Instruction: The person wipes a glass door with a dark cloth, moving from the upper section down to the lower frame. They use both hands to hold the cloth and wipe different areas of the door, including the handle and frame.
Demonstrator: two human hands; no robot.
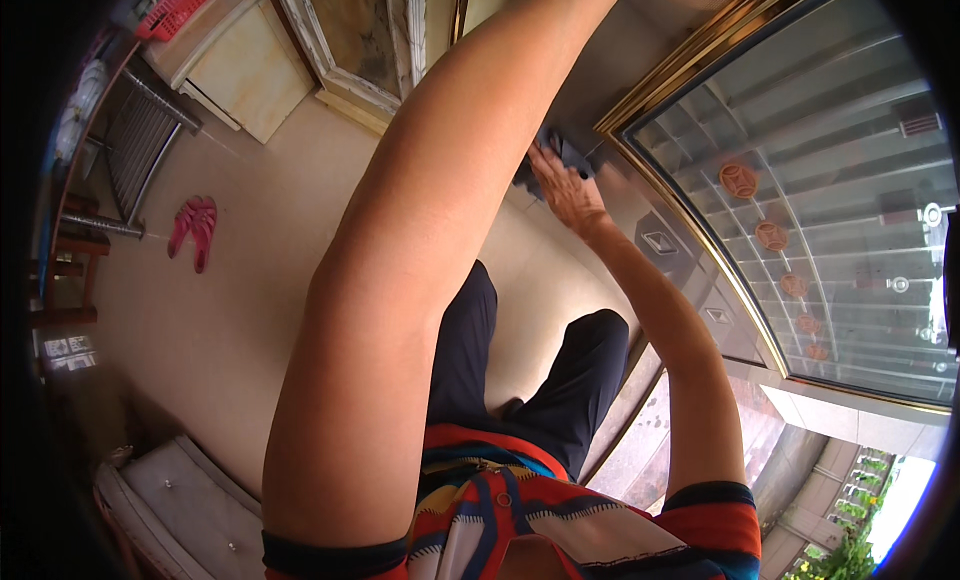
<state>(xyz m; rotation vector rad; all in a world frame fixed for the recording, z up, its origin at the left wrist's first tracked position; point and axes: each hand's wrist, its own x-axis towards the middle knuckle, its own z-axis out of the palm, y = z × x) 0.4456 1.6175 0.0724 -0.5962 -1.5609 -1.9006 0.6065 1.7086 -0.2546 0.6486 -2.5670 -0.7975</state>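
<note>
My right hand (568, 193) presses a dark grey cloth (574, 157) against the lower panel of a metal door (626, 197). Its fingers lie stretched over the cloth, and part of the cloth is hidden behind my left forearm. Above the cloth runs the gold-coloured frame (651, 81) of the door's large glass pane (840, 152). My left arm reaches up across the middle of the view, and its hand lies beyond the top edge. Dark trousers (461, 347) show below, the knees bent close to the door.
Pink slippers (193, 231) lie on the beige floor (247, 332) to the left. Beyond them stand a metal rack (142, 141) and a pale cabinet (251, 69) bearing a red plastic basket (176, 9). A grey cushioned seat (187, 497) is at lower left. A doorway threshold (619, 407) lies at lower right.
</note>
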